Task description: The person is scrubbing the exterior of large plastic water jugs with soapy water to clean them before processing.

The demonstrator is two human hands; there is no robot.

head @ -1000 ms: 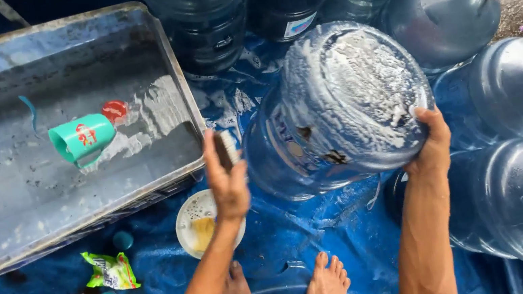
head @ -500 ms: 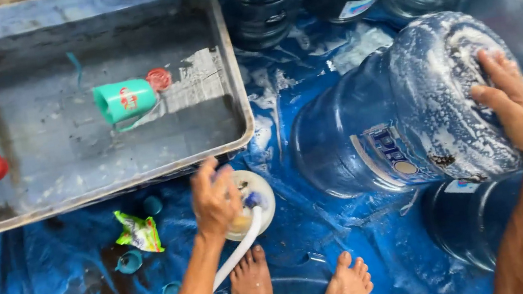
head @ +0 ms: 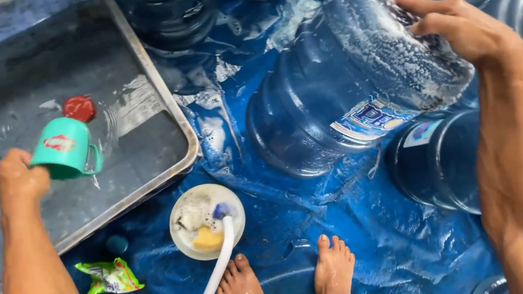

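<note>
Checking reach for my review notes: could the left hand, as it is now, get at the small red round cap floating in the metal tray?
Probably yes. The left hand holds the green plastic mug over the metal tray, and the red cap floats just beyond the mug with open water between. The mug occupies that hand, though.

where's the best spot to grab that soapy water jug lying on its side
Probably by the rim of its wide soapy base, from the right, where the right hand already rests. The jug lies tilted on the blue tarp, base raised toward that hand; its round wall looks wet and offers little purchase.
</note>
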